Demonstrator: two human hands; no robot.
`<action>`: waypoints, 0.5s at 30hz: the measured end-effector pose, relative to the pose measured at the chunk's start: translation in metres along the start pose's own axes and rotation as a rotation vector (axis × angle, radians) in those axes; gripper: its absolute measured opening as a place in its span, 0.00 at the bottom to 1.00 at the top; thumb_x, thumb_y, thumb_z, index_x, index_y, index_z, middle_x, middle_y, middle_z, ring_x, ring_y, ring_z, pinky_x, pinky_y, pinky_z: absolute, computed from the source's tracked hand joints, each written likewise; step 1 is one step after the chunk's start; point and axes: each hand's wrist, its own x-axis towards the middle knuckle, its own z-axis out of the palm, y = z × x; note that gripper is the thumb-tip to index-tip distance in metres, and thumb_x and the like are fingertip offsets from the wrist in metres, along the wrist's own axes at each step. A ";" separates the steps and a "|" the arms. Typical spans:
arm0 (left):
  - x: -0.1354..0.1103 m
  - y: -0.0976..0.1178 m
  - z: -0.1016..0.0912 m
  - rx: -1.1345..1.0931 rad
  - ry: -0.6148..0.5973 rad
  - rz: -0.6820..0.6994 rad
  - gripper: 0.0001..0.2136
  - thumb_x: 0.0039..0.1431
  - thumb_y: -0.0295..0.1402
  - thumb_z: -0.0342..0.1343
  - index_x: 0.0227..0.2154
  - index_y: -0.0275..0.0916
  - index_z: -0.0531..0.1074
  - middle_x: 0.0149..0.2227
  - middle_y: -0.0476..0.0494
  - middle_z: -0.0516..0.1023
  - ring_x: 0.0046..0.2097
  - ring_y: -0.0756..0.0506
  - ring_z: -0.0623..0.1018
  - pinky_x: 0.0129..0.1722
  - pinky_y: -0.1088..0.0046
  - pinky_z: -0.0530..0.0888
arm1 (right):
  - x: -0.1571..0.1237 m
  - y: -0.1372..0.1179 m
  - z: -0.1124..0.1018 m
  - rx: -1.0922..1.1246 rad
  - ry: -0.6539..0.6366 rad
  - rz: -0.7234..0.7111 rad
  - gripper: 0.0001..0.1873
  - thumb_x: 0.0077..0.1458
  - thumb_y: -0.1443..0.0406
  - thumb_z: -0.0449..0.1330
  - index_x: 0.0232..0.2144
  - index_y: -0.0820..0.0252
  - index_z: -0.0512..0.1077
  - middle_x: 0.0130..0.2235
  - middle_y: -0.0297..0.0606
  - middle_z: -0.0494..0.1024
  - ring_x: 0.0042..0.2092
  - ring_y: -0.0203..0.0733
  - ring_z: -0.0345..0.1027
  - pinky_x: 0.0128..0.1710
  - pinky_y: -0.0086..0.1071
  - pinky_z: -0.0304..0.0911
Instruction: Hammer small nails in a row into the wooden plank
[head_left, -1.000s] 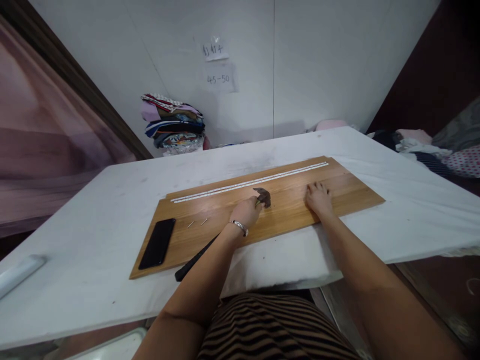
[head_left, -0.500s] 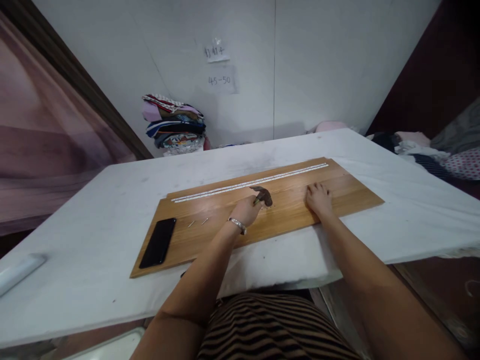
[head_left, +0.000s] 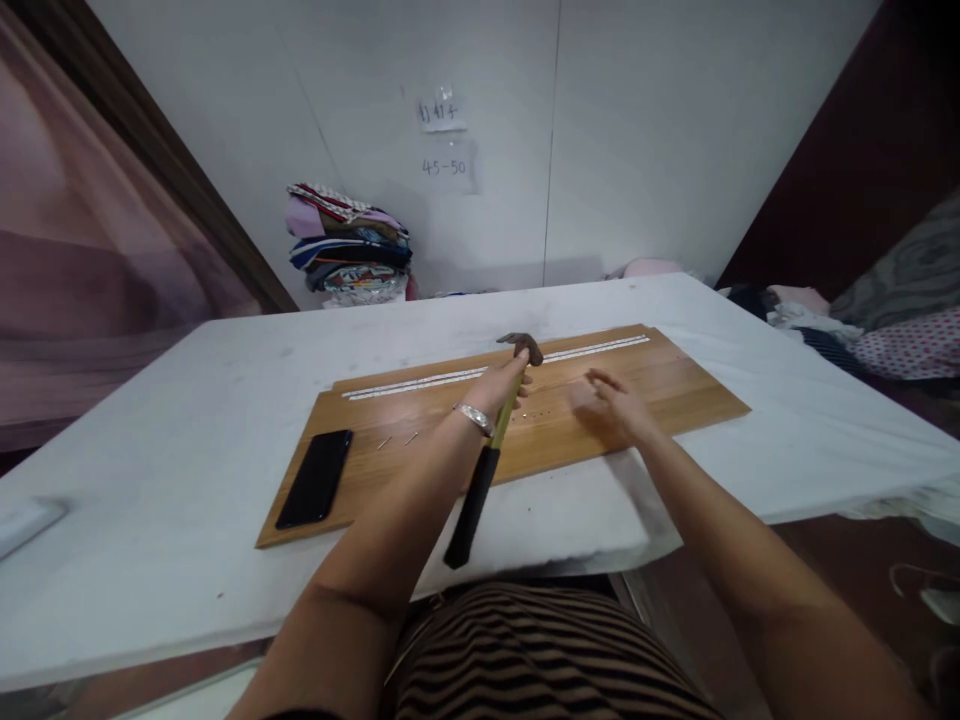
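Observation:
My left hand (head_left: 499, 388) is wrapped around a claw hammer (head_left: 475, 508) close to its rusty head, and the black grip slants down toward my body. It is held above a wooden board (head_left: 694, 385) on the table. My right hand (head_left: 621, 408) hovers over the board's right half, fingers partly stretched and apart, with nothing visible in them. Between the hands, several small nail heads (head_left: 524, 416) dot the wood in a row. Two loose nails (head_left: 411, 438) lie on the board left of the hammer.
A black phone (head_left: 315, 480) rests on the board's left end. Two pale marked strips (head_left: 596, 350) run along its far edge. White cloth covers the table (head_left: 165, 450). Folded clothes (head_left: 349, 245) are stacked by the wall, and a white object (head_left: 30, 522) lies at far left.
My left hand has raised the hammer, and its handle now shows in full. My right hand has lifted off the board and moved left, toward the hammer.

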 end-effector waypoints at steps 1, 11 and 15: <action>0.000 0.002 0.005 -0.054 -0.011 0.021 0.22 0.59 0.53 0.59 0.38 0.35 0.74 0.37 0.41 0.77 0.30 0.50 0.73 0.27 0.77 0.67 | -0.010 -0.009 0.012 0.027 -0.067 0.009 0.22 0.52 0.52 0.65 0.46 0.55 0.77 0.45 0.45 0.83 0.45 0.48 0.78 0.44 0.43 0.73; -0.012 -0.011 0.017 -0.403 -0.238 0.184 0.13 0.55 0.38 0.64 0.35 0.38 0.68 0.28 0.50 0.72 0.30 0.51 0.74 0.35 0.75 0.71 | -0.070 -0.068 0.067 0.421 -0.352 0.161 0.28 0.47 0.50 0.69 0.47 0.54 0.68 0.23 0.24 0.72 0.17 0.30 0.60 0.16 0.24 0.54; -0.019 -0.032 -0.008 -0.224 -0.306 0.140 0.13 0.58 0.37 0.62 0.44 0.37 0.72 0.38 0.42 0.80 0.38 0.48 0.79 0.44 0.69 0.73 | -0.080 -0.065 0.044 0.426 -0.512 0.300 0.30 0.48 0.53 0.69 0.51 0.54 0.68 0.22 0.22 0.69 0.15 0.29 0.56 0.14 0.24 0.50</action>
